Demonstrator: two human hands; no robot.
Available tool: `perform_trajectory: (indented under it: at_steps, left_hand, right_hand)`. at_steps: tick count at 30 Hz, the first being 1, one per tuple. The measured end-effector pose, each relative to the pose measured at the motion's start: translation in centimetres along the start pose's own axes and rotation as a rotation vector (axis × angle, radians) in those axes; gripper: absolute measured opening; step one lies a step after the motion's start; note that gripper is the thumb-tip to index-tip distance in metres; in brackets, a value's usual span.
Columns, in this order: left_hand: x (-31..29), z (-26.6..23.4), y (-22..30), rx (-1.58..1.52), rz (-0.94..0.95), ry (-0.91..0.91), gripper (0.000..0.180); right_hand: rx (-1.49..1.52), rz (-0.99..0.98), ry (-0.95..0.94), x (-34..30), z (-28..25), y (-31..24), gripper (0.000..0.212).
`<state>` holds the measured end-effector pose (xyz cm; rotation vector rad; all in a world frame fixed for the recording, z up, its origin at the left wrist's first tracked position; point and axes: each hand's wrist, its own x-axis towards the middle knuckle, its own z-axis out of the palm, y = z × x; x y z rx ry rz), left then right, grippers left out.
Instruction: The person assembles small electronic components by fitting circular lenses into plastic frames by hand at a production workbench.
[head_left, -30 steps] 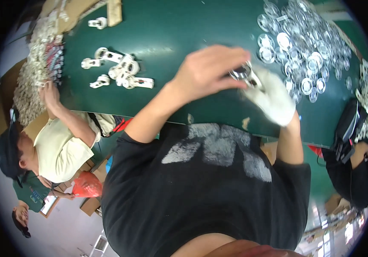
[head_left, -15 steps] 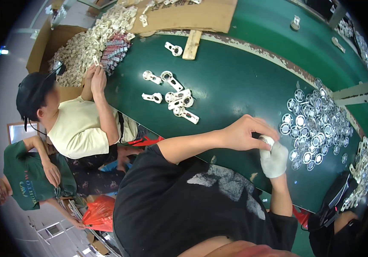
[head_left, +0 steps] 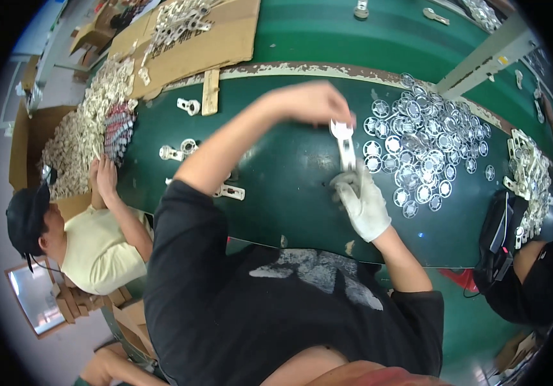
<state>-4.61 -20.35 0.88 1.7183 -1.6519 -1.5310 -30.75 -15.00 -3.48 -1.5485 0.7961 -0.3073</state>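
Note:
My right hand (head_left: 368, 209), in a white glove, grips the lower end of a white plastic handle-shaped part (head_left: 346, 152) with a round head. The part stands roughly upright over the green table. At its round head my bare left hand (head_left: 312, 103) has its fingers bent together in a pinch; what they hold, if anything, is blurred. A dark roundish shape by the gloved fingers is too smeared to name. Right of both hands lies a heap of clear round discs (head_left: 423, 193). Several similar white parts (head_left: 171, 153) lie to the left, partly hidden by my left forearm.
A wooden strip (head_left: 210, 93) and a cardboard sheet (head_left: 238, 32) lie at the table's far edge. A co-worker (head_left: 96, 251) sits at the left by a large pile of white parts (head_left: 64, 154). At right are a metal post (head_left: 482, 58), more white parts (head_left: 530, 186) and a black bag (head_left: 498, 225).
The view has shifted, with things appearing farther left. My hands, together before, have moved apart: the left up and away, the right lower. The white part now shows between them.

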Motion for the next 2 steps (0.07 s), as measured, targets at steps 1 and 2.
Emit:
perform_trajectory:
  at_steps: [1, 2]
  left_hand:
    - [1.5, -2.7, -1.9, 0.034, -0.060, 0.089, 0.028]
    - [2.5, -5.6, -3.1, 0.030, -0.102, 0.236, 0.032]
  right_hand:
    - [0.067, -0.113, 0.011, 0.1, 0.5, 0.7, 0.064]
    - [0.016, -0.014, -0.002, 0.4, 0.5, 0.1, 0.076]
